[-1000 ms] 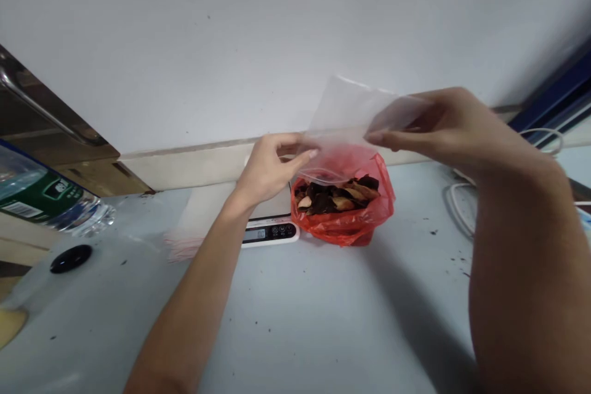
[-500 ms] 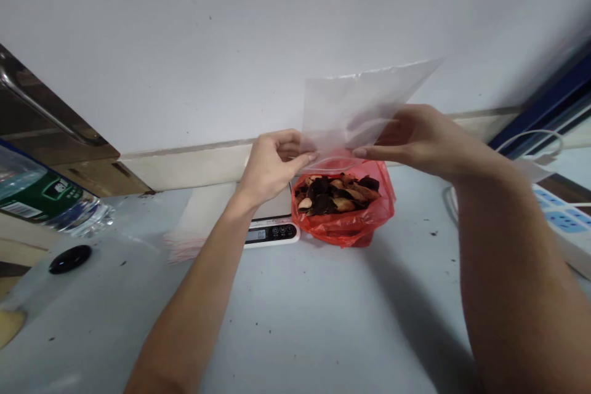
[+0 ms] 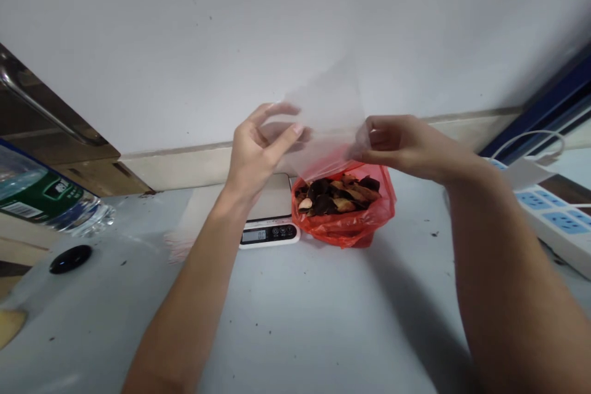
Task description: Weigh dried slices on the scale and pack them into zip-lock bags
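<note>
A clear plastic bag [image 3: 330, 101] hangs tilted above the red plastic bag [image 3: 344, 229]. My right hand [image 3: 401, 143] pinches its lower right edge between thumb and fingers. At its left side is my left hand [image 3: 256, 148], thumb and fingers apart, some of the fingers partly behind the film. Whether they touch it I cannot tell. Dark brown dried slices [image 3: 339, 197] fill the open red bag. Close by on its left lies a white kitchen scale [image 3: 277, 235] whose display appears to read 0.0, partly covered by my left forearm.
Left of the scale lies a stack of clear bags [image 3: 187, 221] with reddish edges. A large water bottle [image 3: 55, 191] and a black oval object [image 3: 71, 259] are at the far left. On the right sits a white power strip [image 3: 561, 221] with a cable. A wall rises behind.
The clear bag has turned and shifted left, its top corner now nearer the middle. My left hand has moved left and its fingers have spread; my right hand has shifted slightly.
</note>
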The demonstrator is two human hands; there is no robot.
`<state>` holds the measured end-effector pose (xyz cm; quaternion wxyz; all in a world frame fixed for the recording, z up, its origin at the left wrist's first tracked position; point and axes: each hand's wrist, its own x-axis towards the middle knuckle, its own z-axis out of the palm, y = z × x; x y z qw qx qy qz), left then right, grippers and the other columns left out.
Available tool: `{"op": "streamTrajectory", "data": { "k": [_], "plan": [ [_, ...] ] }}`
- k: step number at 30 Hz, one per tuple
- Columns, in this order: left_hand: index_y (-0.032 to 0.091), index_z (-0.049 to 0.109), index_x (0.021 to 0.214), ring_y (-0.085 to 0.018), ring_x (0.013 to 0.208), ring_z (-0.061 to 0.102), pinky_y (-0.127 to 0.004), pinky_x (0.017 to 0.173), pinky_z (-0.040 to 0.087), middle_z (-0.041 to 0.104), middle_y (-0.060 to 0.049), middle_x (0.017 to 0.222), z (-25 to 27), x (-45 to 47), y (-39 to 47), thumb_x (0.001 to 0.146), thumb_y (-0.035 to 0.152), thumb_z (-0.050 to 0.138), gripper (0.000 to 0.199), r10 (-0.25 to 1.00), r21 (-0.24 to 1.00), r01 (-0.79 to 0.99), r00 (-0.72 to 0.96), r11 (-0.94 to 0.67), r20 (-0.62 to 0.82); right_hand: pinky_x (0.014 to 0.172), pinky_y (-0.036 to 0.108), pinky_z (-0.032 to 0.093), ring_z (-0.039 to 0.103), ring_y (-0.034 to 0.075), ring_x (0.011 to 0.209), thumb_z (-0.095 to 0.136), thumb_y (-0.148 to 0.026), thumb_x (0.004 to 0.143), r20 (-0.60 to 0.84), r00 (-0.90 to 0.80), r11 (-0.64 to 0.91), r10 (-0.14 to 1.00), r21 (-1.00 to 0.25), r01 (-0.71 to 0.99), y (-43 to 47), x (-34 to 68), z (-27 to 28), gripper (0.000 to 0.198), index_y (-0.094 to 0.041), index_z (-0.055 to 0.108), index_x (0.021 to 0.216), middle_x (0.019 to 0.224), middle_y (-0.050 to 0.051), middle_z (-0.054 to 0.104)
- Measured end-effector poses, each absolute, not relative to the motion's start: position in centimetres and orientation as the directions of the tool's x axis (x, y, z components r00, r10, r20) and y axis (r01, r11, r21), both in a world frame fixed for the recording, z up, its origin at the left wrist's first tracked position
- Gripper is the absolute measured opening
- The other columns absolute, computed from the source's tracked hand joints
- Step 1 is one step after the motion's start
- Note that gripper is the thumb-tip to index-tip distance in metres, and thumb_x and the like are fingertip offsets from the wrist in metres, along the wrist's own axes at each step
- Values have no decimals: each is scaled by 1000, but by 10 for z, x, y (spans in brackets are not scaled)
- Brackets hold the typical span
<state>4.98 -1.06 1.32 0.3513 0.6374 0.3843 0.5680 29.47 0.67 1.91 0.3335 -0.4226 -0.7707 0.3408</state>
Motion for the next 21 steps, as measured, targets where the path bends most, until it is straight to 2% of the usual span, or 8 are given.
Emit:
{"op": "streamTrajectory", "data": {
  "k": [3, 5, 9, 13, 14, 17, 19, 21],
  "plan": [
    [21, 69, 93, -19, 85, 81, -32, 84, 65, 80, -1, 83, 19, 38, -9, 93, 41, 79, 22, 896, 890, 128, -14, -439, 444, 66, 35, 54, 66, 20, 72, 88, -46, 71, 362, -305, 453, 881, -833, 317, 7, 296, 17, 33, -25, 64, 79, 72, 1, 69],
    [20, 70, 91, -19, 83, 81, -31, 80, 66, 80, -2, 81, 21, 29, -7, 91, 42, 81, 24, 904, 897, 139, -29, -420, 427, 69, 36, 55, 66, 20, 74, 88, -45, 72, 401, -263, 468, 877, -835, 288, 7, 296, 16, 31, -24, 68, 82, 75, 1, 69],
    [20, 76, 101, -23, 88, 82, -31, 78, 67, 81, -3, 81, 20, 20, -5, 81, 43, 90, 33, 908, 887, 202, 42, -416, 416, 72, 37, 58, 67, 20, 78, 85, -44, 74, 388, -306, 476, 870, -821, 314, 6, 294, 17, 25, -24, 74, 84, 84, 3, 71],
    [17, 78, 90, -22, 79, 82, -31, 76, 68, 80, -3, 76, 15, 24, -4, 82, 39, 89, 25, 899, 881, 182, 39, -436, 437, 68, 36, 58, 69, 21, 79, 90, -46, 65, 337, -305, 434, 891, -832, 347, 6, 290, 19, 45, -26, 77, 103, 85, 1, 75],
    [17, 78, 90, -21, 78, 82, -32, 77, 68, 80, -2, 76, 15, 25, -3, 83, 38, 88, 24, 896, 880, 180, 20, -440, 444, 65, 35, 57, 69, 21, 76, 90, -47, 64, 296, -318, 404, 901, -841, 361, 7, 290, 18, 44, -26, 77, 100, 81, 1, 74],
    [17, 79, 91, -20, 78, 81, -32, 77, 68, 80, -3, 75, 15, 23, -3, 85, 37, 87, 23, 888, 872, 202, -23, -445, 458, 58, 32, 50, 63, 18, 65, 88, -53, 65, 207, -342, 337, 916, -861, 381, 10, 291, 13, 35, -23, 73, 73, 68, 1, 69],
    [17, 79, 90, -21, 77, 81, -33, 76, 68, 81, -4, 76, 17, 19, -4, 84, 39, 88, 25, 892, 875, 213, -31, -435, 451, 58, 31, 48, 59, 15, 62, 89, -54, 65, 236, -306, 339, 923, -873, 351, 11, 291, 11, 37, -22, 70, 64, 64, 0, 65],
    [17, 79, 89, -22, 76, 81, -34, 74, 68, 81, -5, 76, 19, 12, -5, 81, 40, 91, 27, 908, 887, 222, -16, -405, 419, 58, 30, 49, 58, 14, 62, 91, -52, 64, 300, -230, 360, 926, -886, 293, 10, 289, 11, 36, -22, 71, 64, 64, -1, 64]
  ]
}}
